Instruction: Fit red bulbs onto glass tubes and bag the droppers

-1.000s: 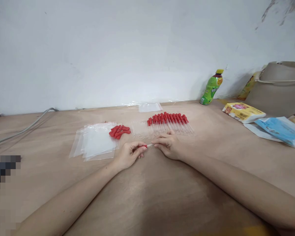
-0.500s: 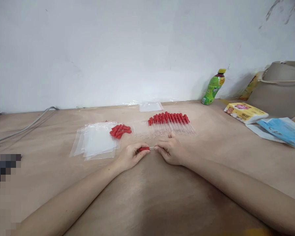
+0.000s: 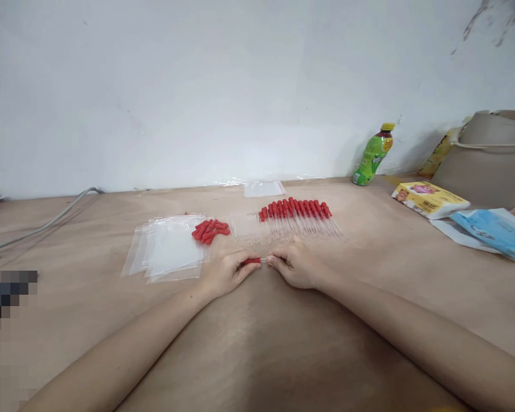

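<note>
My left hand (image 3: 232,271) pinches a red rubber dropper bulb (image 3: 252,261) between thumb and fingers. Facing it, my right hand (image 3: 295,265) is closed on a thin clear dropper tube (image 3: 264,260), whose end meets the bulb's mouth; how deep it sits inside I cannot tell. Beyond my hands lies a row of droppers with red bulbs fitted (image 3: 298,209), their clear tubes pointing toward me. Bare clear tubes (image 3: 245,224) lie to the left of that row. A small pile of loose red bulbs (image 3: 210,230) rests partly on the clear zip bags (image 3: 174,249).
Another clear bag (image 3: 264,188) lies near the wall. A green bottle (image 3: 373,155) stands at the back right, beside a yellow tissue pack (image 3: 430,198), a blue packet (image 3: 495,232) and a grey-beige bag (image 3: 489,160). At the left runs a grey cable (image 3: 55,220).
The fingers of my right hand have curled in closer on the tube, and less of it shows between my hands. My left hand keeps its place on the bulb.
</note>
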Available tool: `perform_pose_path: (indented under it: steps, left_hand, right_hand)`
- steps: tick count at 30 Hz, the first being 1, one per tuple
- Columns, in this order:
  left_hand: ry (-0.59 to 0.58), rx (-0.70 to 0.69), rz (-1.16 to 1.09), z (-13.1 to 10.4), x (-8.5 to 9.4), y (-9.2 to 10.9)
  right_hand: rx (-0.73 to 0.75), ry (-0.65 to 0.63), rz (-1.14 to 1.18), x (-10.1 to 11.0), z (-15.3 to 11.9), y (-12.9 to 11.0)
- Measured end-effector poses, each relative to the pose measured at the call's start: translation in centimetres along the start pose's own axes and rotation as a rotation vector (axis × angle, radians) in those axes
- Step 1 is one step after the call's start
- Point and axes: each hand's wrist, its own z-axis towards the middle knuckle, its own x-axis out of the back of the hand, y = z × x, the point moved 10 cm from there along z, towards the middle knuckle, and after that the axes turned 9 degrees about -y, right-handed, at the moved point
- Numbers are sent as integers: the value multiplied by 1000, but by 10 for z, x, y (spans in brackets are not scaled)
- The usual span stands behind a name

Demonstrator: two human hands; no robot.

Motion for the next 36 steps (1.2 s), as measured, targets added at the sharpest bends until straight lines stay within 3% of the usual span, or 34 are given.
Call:
perform_pose_path:
  steps: [7, 10, 13, 16, 18, 21, 25, 31, 36]
  left_hand:
    - [26, -30, -4, 0, 1, 0]
    - [72, 37, -2, -3, 7, -8]
    - [117, 167, 48, -8, 13, -19]
    - [8, 207, 86, -9, 3, -18]
    - [-48, 197, 89, -8, -3, -14]
    - [-61, 188, 91, -6, -5, -11]
    - [-69, 190, 106, -4, -5, -11]
    - [-53, 179, 115, -5, -4, -10]
    - [-51, 185, 86, -6, -5, -12]
  right_hand:
    - [2, -65, 42, -1, 2, -6]
    - [-6, -84, 93, 5, 1, -3]
    - [-124, -101, 335, 8, 1, 24]
    - [-313, -56, 718, 4, 0, 64]
    - [-422, 42, 835, 5, -1, 88]
    - [-512, 189, 682, 17, 1, 105]
    - [-551, 309, 347, 38, 16, 100]
    - [-666, 288, 98, 42, 50, 98]
    - [-703, 238, -69, 38, 56, 98]
